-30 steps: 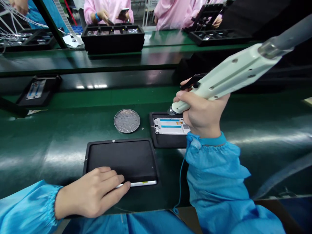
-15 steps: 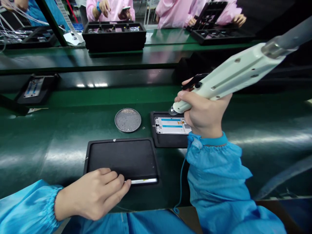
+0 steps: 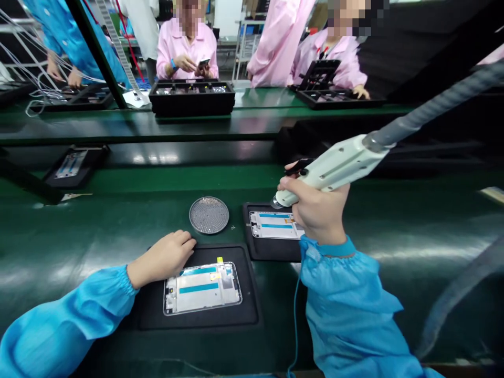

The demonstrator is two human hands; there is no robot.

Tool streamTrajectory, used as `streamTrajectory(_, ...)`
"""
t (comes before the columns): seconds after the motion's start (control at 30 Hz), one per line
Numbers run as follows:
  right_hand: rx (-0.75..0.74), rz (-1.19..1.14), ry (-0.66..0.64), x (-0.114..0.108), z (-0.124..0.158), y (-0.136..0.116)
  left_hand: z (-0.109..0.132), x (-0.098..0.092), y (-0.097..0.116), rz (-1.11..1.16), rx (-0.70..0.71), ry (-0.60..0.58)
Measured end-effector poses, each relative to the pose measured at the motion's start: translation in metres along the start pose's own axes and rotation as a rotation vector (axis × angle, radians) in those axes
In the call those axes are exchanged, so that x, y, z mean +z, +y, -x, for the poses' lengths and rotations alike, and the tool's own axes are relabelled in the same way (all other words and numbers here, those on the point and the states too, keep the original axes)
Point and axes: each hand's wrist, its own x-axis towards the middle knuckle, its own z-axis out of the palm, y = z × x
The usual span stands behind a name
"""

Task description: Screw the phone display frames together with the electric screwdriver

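The left hand [image 3: 163, 258] rests with its fingers loosely curled on the far left corner of the black tray [image 3: 249, 311]. The phone frame [image 3: 202, 287] lies just right of them, long axis left to right. The right hand [image 3: 317, 212], fingers wrapped round the electric screwdriver [image 3: 338, 165], holds its tip at the far edge of a second frame [image 3: 271, 224].

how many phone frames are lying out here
3. One frame on the near tray by the left hand, one under the screwdriver in the right hand, one far left. The far trays may hide more.
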Motion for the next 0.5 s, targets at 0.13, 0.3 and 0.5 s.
streamTrajectory(0.13,0.028,0.011,0.025,-0.002,-0.002,-0.003,0.004,0.004,-0.006,0.078,-0.040,-0.031)
streamTrajectory(0.3,0.073,-0.002,0.090,-0.010,-0.009,-0.001,0.023,-0.005,-0.006,0.118,-0.114,-0.035)
streamTrajectory(0.5,0.152,0.026,0.141,-0.015,-0.016,0.003,0.038,0.011,0.009,0.122,-0.163,-0.042)
